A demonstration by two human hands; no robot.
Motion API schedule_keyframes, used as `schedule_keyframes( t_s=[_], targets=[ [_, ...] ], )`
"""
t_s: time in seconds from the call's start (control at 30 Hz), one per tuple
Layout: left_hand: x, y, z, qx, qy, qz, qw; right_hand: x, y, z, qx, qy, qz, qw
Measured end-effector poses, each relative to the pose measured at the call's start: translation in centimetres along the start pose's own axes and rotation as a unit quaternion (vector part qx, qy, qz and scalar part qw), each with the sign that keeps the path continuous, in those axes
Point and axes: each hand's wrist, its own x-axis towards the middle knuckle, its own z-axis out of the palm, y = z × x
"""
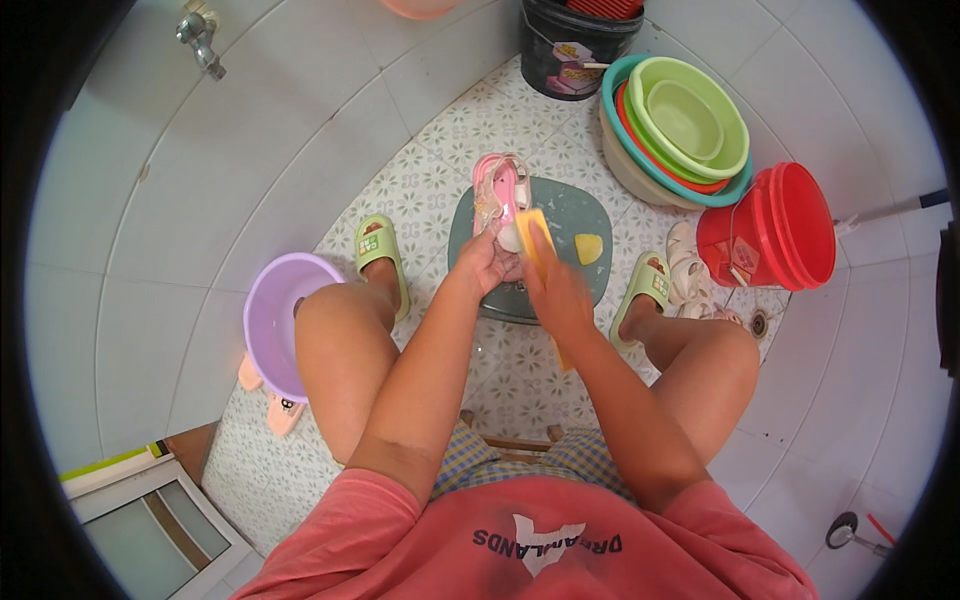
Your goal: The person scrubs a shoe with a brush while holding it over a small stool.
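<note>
My left hand is closed around the near end of a pink sandal with pale straps. The sandal is held over a dark green stool between my feet. In my right hand, smeared by motion, is a yellow scrubbing brush, its head against the sandal's right side. My fingers hide part of the brush, and its handle end shows below my wrist. A yellow piece of soap lies on the stool's right part, with whitish suds around it.
A purple bucket stands by my left leg, pink slippers beside it. White sandals sit by my right foot, near a red bucket and a floor drain. Stacked basins and a black bucket stand farther off. A tap juts from the wall.
</note>
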Motion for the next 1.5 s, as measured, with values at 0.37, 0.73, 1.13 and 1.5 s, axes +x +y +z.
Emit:
schedule_keyframes(
  t_s=[0.37,0.73,1.13,1.5],
  targets=[
    [-0.5,0.2,-0.3,-0.018,-0.020,-0.007,1.000,-2.4,-0.1,1.6,-0.043,-0.056,0.017,0.997],
    [0.0,0.1,-0.1,-0.008,-0.018,-0.029,0.999,-1.3,0.8,4.2,-0.087,0.014,-0.019,0.996],
    [0.5,0.1,-0.3,-0.060,0.007,-0.025,0.998,0.8,-0.2,3.6,-0.135,0.050,-0.008,0.990],
    [-0.2,-0.1,0.4,0.001,0.016,0.005,1.000,0.2,-0.5,0.9,-0.038,0.077,0.011,0.996]
  ],
)
